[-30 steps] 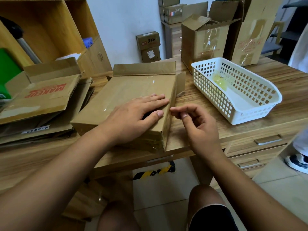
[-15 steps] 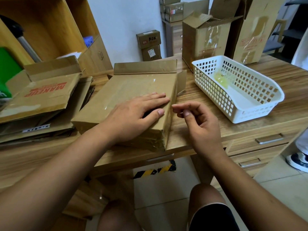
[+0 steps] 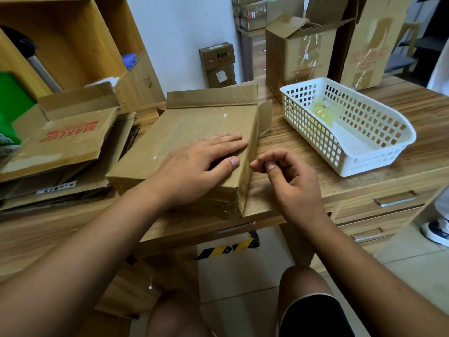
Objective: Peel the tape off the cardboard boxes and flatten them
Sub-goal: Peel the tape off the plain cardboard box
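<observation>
Left hand (image 3: 201, 166) is laid flat on top of the cardboard box (image 3: 184, 132), fingers straight and close together, tips reaching the box's right top edge, thumb spread toward the near corner; nothing is gripped. Right hand (image 3: 292, 184) is held just beside the box's right side face, fingers curled, thumb tip pressed against forefinger tip in a pinch; whether a tape edge is caught in that pinch cannot be made out. The box is found lying flat near the front edge of the wooden desk (image 3: 303, 147), in the middle of the view. Clear tape (image 3: 224, 116) is seen glinting on its top panel, and more wrinkled tape is noted across the near end. At the far end two flaps are folded open: a wide one (image 3: 211, 99) standing up and a small side one (image 3: 266, 115) angled out to the right. To the right, apart from the box, a white perforated plastic basket (image 3: 352, 167) is set on the desk, with a crumpled yellowish wad of tape (image 3: 323, 113) in it. To the left, a stack of flattened cardboard (image 3: 68, 139) is piled, the top sheet marked in red lettering. Behind the basket two tall open boxes (image 3: 298, 52) are stood upright. Small boxes (image 3: 218, 64) are stacked against the wall. Drawers with metal handles (image 3: 394, 199) are seen under the desk at right, and black-and-yellow striped tape (image 3: 228, 249) on the floor below.
</observation>
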Demonstrator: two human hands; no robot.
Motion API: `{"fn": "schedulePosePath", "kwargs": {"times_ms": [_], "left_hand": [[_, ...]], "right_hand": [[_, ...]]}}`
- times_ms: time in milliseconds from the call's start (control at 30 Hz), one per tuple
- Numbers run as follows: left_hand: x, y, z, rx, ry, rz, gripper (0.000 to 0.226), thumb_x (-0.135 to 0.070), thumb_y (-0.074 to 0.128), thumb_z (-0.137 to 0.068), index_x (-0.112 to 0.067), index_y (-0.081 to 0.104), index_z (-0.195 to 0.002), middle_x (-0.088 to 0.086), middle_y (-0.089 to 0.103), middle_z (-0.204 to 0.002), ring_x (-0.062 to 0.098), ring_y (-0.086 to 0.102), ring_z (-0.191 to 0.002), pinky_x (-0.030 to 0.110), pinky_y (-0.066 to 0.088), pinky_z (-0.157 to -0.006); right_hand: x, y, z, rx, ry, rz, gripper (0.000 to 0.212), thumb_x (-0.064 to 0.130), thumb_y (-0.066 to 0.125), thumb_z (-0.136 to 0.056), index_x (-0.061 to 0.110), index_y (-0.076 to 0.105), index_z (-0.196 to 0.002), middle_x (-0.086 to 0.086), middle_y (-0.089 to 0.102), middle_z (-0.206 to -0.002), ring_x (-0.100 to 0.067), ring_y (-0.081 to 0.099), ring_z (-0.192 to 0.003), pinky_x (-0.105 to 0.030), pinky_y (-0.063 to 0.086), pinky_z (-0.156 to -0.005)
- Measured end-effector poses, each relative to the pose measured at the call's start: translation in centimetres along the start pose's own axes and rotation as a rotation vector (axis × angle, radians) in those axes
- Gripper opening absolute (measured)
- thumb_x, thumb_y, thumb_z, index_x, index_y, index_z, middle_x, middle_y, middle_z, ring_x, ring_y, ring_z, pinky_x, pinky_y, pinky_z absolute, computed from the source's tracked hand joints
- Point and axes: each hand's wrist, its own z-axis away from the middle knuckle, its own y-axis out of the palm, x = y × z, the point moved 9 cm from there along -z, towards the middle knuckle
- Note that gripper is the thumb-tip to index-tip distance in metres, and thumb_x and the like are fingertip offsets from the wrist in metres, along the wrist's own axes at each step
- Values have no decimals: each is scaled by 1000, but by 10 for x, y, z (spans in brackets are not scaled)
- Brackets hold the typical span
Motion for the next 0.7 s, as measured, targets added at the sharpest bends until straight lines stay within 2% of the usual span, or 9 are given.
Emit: {"fn": "schedulePosePath", "kwargs": {"times_ms": [100, 200, 433, 567, 700], "left_hand": [[1, 0, 0, 1, -4, -4, 52, -59, 30, -96, -52, 37, -147, -33, 32, -153, -9, 22, -144, 40, 33, -116], [0, 0, 0, -5, -4, -3, 52, -58, 30, -96, -51, 38, -147, -32, 33, -153, -9, 23, -144, 40, 33, -116], [0, 0, 0, -4, -7, -9, 52, -58, 30, -96, -51, 38, -147, -32, 32, -153, -10, 22, -143, 41, 34, -116], [0, 0, 0, -6, -5, 4, 52, -58, 31, -96, -51, 38, -147, -32, 33, -153, -8, 23, -144, 41, 32, -117], [1, 1, 0, 16, -15, -1, 53, -59, 29, -95, -52, 36, -147, -34, 30, -153, -10, 21, -142, 36, 32, -114]], "right_hand": [[1, -1, -2, -20, 16, -74, 19, -6, 51, -101, 1, 66, -108, -9, 74, -106, -21, 71, -104, -30, 55, -93], [0, -2, -5, 3, 46, -122, 19, -6, 50, -101, 2, 67, -107, -10, 76, -104, -22, 72, -103, -26, 54, -90], [-1, -1, -6, 39, 104, -171, 18, -4, 50, -101, 3, 66, -104, -12, 77, -103, -23, 73, -101, -27, 54, -90], [1, 3, -5, 71, 92, -133, 20, -5, 50, -101, 6, 66, -101, -12, 76, -95, -23, 73, -95, -28, 56, -89], [-3, -8, -5, -38, 100, -198, 18, -4, 48, -102, 2, 65, -103, -14, 76, -101, -27, 72, -101, -34, 56, -92]]}}
